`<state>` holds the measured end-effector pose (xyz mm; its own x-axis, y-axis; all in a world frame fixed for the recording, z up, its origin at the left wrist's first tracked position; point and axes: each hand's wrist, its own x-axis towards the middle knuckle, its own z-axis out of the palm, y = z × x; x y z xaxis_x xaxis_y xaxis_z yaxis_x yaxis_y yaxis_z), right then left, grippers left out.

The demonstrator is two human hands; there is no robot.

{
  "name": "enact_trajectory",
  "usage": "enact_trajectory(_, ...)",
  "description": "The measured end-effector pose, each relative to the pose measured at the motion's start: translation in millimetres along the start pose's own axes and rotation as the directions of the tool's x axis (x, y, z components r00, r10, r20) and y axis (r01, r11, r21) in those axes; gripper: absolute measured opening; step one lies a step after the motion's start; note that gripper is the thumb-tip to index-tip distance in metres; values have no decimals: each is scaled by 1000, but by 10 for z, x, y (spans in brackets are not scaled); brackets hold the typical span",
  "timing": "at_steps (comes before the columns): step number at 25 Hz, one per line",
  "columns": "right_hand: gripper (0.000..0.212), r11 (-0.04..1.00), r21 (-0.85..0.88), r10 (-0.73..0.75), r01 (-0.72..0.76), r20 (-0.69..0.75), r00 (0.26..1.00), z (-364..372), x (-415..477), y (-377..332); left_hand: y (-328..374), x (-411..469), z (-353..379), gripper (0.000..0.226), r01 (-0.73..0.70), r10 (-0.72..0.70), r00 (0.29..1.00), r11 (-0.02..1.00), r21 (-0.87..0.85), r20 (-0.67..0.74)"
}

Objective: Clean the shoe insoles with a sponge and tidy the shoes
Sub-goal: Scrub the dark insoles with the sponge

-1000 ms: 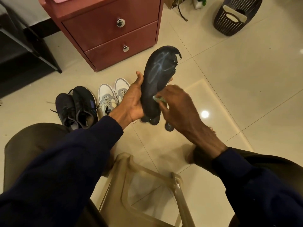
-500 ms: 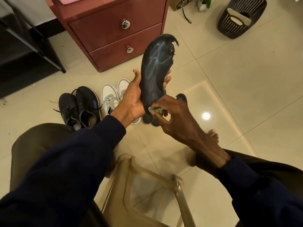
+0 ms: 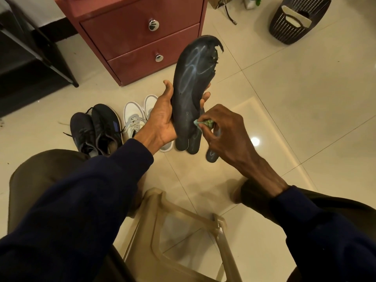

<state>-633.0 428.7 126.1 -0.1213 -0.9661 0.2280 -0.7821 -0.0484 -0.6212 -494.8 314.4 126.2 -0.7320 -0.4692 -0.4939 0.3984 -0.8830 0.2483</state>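
My left hand (image 3: 162, 121) grips a black insole (image 3: 191, 84) upright, its torn toe end pointing away from me and pale wet streaks on its face. My right hand (image 3: 225, 131) pinches a small green sponge (image 3: 205, 123) against the insole's lower right edge. More dark insoles (image 3: 193, 146) lie on the floor just behind the held one. A pair of dark sneakers (image 3: 97, 129) and a pair of white sneakers (image 3: 136, 117) stand side by side on the tiles to the left.
A red two-drawer cabinet (image 3: 138, 37) stands behind the shoes. A dark slotted basket (image 3: 295, 21) sits at the far right. A tan plastic stool (image 3: 183, 231) is between my knees. A black rack (image 3: 30, 47) is at the left.
The sponge in my right hand has slid along the insole's lower part, down and then up to its right edge. The held insole has shifted slightly.
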Motion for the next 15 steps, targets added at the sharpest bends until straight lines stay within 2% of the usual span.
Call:
enact_trajectory(2,23,1000,-19,2,-3,-21,1000,-15,-7,-14,-37,-7,11,77,10,-7,999,997,70,-44)
enact_trajectory(6,20,990,-12,-141,143,122,983,75,-38,-152,-100,31,-2,72,53,-41,995,988,142,-86)
enact_trajectory(10,13,995,-97,-22,19,-30,999,-52,101,2,-175,36,30,64,56,-31,990,982,183,-138)
enact_trajectory(13,13,999,36,-28,24,123,992,24,54,-175,-183,35,-13,72,99,-72,988,974,204,-136)
enact_trajectory(15,13,994,111,-10,-8,166,986,15,75,-183,-166,25,-39,75,114,-95,989,977,179,-111)
